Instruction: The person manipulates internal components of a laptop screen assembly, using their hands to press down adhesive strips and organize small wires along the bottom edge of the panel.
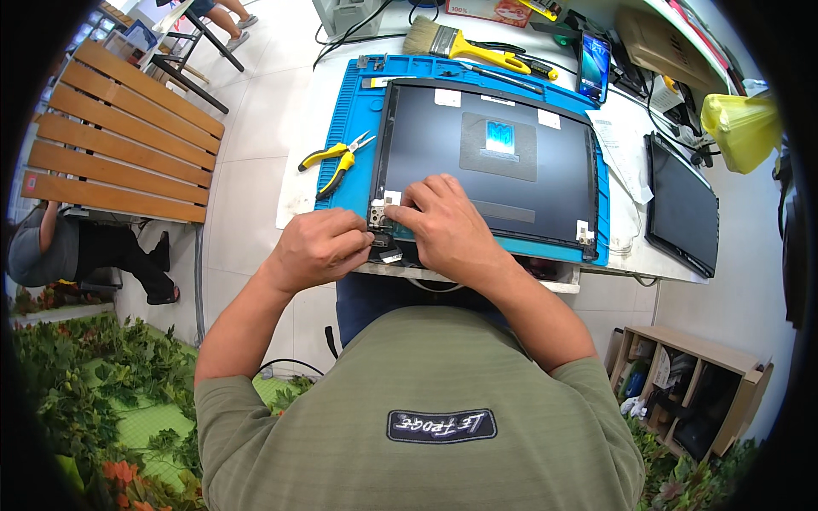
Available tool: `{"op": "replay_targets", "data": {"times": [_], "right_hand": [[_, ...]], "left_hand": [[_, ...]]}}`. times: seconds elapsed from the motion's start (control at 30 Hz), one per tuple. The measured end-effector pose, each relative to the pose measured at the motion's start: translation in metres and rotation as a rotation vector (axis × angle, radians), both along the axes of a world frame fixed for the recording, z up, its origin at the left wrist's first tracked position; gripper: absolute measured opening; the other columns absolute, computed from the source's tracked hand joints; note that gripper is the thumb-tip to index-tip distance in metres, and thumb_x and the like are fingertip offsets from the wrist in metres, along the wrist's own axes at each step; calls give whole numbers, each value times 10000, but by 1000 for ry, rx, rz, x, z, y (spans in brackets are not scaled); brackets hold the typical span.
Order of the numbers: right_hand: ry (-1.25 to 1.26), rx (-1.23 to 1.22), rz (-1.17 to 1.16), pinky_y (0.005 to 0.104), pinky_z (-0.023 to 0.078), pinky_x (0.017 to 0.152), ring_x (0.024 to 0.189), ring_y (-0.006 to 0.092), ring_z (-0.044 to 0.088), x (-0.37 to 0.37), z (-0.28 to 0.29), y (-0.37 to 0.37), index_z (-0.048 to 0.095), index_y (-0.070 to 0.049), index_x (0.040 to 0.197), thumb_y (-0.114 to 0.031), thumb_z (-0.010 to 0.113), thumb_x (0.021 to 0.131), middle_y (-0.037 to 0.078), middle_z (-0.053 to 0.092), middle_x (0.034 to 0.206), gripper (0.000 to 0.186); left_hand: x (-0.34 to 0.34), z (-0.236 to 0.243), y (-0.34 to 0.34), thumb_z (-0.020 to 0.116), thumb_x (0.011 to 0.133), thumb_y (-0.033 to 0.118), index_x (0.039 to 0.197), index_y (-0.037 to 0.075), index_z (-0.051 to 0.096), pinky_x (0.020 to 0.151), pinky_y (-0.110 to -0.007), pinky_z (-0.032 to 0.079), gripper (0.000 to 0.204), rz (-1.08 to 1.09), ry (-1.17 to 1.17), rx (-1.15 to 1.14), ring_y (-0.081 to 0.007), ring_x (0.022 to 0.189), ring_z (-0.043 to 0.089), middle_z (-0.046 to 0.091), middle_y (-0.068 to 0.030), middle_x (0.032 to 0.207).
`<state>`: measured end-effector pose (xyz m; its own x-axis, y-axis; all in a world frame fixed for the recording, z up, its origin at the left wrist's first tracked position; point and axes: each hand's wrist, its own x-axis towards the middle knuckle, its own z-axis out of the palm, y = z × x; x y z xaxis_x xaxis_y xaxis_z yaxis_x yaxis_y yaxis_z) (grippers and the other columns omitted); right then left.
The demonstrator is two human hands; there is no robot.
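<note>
At lower right, an open-fronted wooden cabinet (pixel 699 344) is divided into compartments: mixed pale and dark articles fill those on the left, and a large dark object occupies the one on the right. At upper right appear a brown box (pixel 660 49) and a yellow bag (pixel 740 129), the contents of both not visible. The white worktop (pixel 295 194) carries a blue mat (pixel 361 117), whose raised, tray-like upper left corner holds small metal pieces. On the mat lies a dark laptop screen panel (pixel 426 153), with a metal hinge (pixel 376 213) at its near left corner; yellow-handled pliers (pixel 346 159) rest at the mat's left edge. Both hands meet at this corner. The left hand (pixel 319 247) has its fingers curled inward and its thumb drawn toward the index finger, the tips beside a small dark part (pixel 389 255) just below the hinge; whether they grip it cannot be told. The right hand (pixel 443 223) is half closed over the panel, fingers bent, with the thumb tip at the hinge; a firm grip cannot be confirmed, since the fingers hide the contact. The left forearm rises from lower left and slants inward; the right mirrors it from the opposite side. Both elbows are bent and set outward, with the backs of the hands turned upward.
</note>
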<state>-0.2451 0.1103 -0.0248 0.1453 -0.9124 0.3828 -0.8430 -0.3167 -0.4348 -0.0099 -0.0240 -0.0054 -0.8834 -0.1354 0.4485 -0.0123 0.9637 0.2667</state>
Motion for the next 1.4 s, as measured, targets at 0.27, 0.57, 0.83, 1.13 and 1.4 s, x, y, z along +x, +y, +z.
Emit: {"op": "replay_targets", "data": {"times": [0.27,0.57,0.83,1.13,1.4], "right_hand": [[-3,-3,23,484,473,1132,1142,344,631,-4,0,-3,838,-47,1198,63,734,816,131,694,1102,411],[82,23,54,498,460,1157,1166,342,635,-2,3,-2,809,-107,1311,67,738,828,133,711,1180,518],[-37,36,24,518,452,1200,1220,356,642,-5,2,-3,765,-81,1357,90,726,831,133,724,1227,554],[-46,44,37,527,444,1225,1211,361,650,-6,2,0,772,-70,1341,98,711,845,141,731,1209,527],[-35,43,40,520,452,1222,1197,356,651,-6,3,-2,782,-46,1282,80,718,865,137,736,1182,439]], "left_hand": [[4,1,-5,965,789,85,945,121,802,692,-363,625,228,-16,-77,41,-242,806,769,786,-31,966],[4,1,-6,971,773,85,965,125,821,696,-367,626,247,-17,-71,78,-242,811,771,794,-31,978],[4,-1,-7,972,763,79,949,119,810,690,-368,625,249,-20,-68,77,-242,810,772,790,-35,972],[3,-2,-6,950,767,39,917,88,778,647,-363,614,233,-32,-6,6,-244,789,765,773,-52,953],[5,-7,-6,932,749,-4,905,75,739,632,-359,606,261,-19,86,-5,-248,750,750,764,-66,924]]}}
